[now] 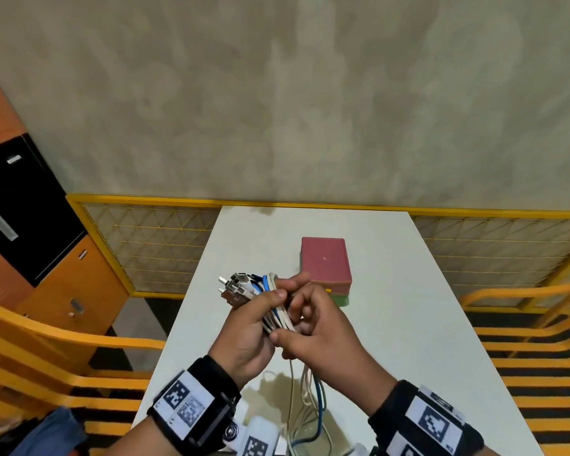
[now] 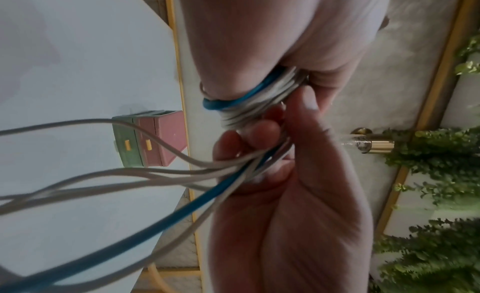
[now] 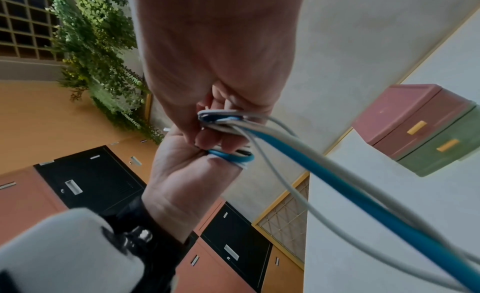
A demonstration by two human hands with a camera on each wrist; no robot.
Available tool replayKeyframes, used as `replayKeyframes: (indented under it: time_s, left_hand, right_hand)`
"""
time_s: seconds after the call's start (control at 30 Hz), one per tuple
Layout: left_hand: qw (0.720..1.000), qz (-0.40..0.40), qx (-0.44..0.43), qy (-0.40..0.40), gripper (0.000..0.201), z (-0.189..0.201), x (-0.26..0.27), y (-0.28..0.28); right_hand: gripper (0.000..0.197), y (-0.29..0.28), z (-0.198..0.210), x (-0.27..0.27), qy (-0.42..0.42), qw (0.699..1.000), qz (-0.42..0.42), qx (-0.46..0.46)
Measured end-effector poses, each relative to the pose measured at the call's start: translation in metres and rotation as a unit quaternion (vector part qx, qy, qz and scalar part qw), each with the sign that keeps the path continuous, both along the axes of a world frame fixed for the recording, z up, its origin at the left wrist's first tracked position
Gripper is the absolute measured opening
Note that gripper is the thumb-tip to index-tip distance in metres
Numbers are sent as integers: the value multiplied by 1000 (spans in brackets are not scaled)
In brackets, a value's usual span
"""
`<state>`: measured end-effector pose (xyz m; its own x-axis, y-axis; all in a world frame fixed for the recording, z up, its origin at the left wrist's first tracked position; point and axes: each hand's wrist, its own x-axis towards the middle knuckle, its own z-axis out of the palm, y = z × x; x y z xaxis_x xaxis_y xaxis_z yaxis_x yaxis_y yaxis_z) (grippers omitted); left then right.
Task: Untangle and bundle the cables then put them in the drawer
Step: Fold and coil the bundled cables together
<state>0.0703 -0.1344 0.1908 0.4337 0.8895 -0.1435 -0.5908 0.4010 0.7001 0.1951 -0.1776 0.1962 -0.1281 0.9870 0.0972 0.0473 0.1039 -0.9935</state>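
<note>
Several white cables and one blue cable (image 1: 278, 312) are wound in loops round the fingers of my left hand (image 1: 285, 289), which grips the coil above the white table (image 1: 418, 324). Their metal USB plugs (image 1: 234, 289) stick out to the upper left. My right hand (image 1: 287, 329) pinches the strands just below the coil. In the left wrist view the loops (image 2: 244, 100) circle my left hand (image 2: 246, 82) while my right hand (image 2: 265, 145) holds the loose strands. The tails (image 1: 310, 403) hang down to the table. A small drawer unit (image 1: 325, 263), pink over green, stands closed behind my hands.
A yellow mesh fence (image 1: 152, 245) runs behind the table, and orange rails (image 1: 63, 337) flank both sides. Orange and black lockers (image 1: 30, 212) stand at the left. A green hanging plant (image 3: 103, 51) shows in the wrist views.
</note>
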Motion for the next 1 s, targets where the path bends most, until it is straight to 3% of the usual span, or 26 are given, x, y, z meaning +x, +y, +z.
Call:
replayKeyframes:
  time_s: [0.03,0.13,0.27,0.37,0.5,0.57,0.67,0.87,1.0]
  left_hand:
    - [1000,-5,-6,-8,45,0,-1,-1]
    - [999,-19,-16,-37,21,2,-4,-2]
    - [996,-8,-20,-84,22,7,-8,0]
    - [995,17,-4,-95,7,15,-14,5]
    - [994,30,-7,-106,16,22,-21,11]
    - [991,-17,0,-134,26,24,-25,15]
    - [985,-82,16,-151,23,26,-30,18]
    - [964,-255,-19,-69,23,5,-39,2]
    - [929,-355,-2,106,21,-5,-44,-5]
  right_hand:
    - [38,0,1,1,3,1000,6,-12]
    - [40,-1,1,3,1,1000,17,-23]
    - [35,-9,-2,7,-38,998,35,-39]
    - [30,-16,-7,10,-62,994,50,-70]
    - [23,-15,-12,17,-87,979,129,-131]
    - [12,-12,-14,20,-95,968,179,-148]
    - [7,-7,-25,28,-133,954,200,-179]
    - [22,13,-28,45,-268,931,138,-205]
    - [23,27,-17,45,-417,882,134,-174]
